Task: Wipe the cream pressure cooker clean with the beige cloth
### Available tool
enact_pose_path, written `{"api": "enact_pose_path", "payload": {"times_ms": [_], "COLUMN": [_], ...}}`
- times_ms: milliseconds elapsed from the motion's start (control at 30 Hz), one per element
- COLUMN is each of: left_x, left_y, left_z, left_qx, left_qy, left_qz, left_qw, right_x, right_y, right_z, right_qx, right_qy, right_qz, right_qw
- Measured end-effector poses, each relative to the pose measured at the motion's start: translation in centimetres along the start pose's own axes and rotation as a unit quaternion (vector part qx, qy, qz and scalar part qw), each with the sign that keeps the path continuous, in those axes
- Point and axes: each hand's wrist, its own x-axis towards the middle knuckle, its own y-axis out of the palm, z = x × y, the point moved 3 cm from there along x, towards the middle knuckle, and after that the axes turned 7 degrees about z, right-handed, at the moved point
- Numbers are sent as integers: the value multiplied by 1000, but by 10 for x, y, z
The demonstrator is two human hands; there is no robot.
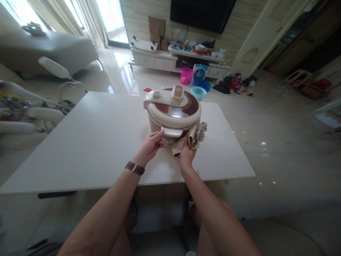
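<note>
A cream and brown electric pressure cooker (174, 112) stands on the white table (93, 142) with its lid on. The lid has a cream bar and a knob across its brown glossy top. My left hand (151, 145) is at the left end of the cooker's pale side handle (172, 132), thumb and forefinger closed at its edge. In my right hand (187, 154) is a crumpled beige patterned cloth (195, 136), pressed against the cooker's lower right side. The cloth hides part of my right fingers.
White chairs (53, 67) are close to the table's left side. Beyond it, a pink basket (187, 75) and a light blue basket (198, 92) sit on the tiled floor. A cluttered TV cabinet (156, 58) lines the back wall.
</note>
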Motion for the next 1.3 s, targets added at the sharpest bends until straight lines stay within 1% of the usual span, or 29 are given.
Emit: {"api": "enact_pose_path", "payload": {"times_ms": [200, 400, 733, 1033, 1300], "left_x": [-1, 1, -1, -1, -1], "left_y": [0, -1, 0, 0, 1], "left_z": [0, 1, 1, 1, 1], "left_qx": [-1, -6, -2, -3, -8], "left_qy": [-1, -1, -1, -5, -7], "left_qz": [-2, 9, 5, 3, 3], "left_qw": [1000, 1000, 1000, 1000, 1000], "right_x": [0, -1, -2, -1, -2], "right_y": [0, 0, 0, 0, 0], "right_z": [1, 2, 5, 2, 6], "right_qx": [5, 5, 2, 6, -1], "right_qy": [3, 3, 8, 2, 7], "right_qz": [-6, -4, -4, -4, -4], "right_qw": [1000, 1000, 1000, 1000, 1000]}}
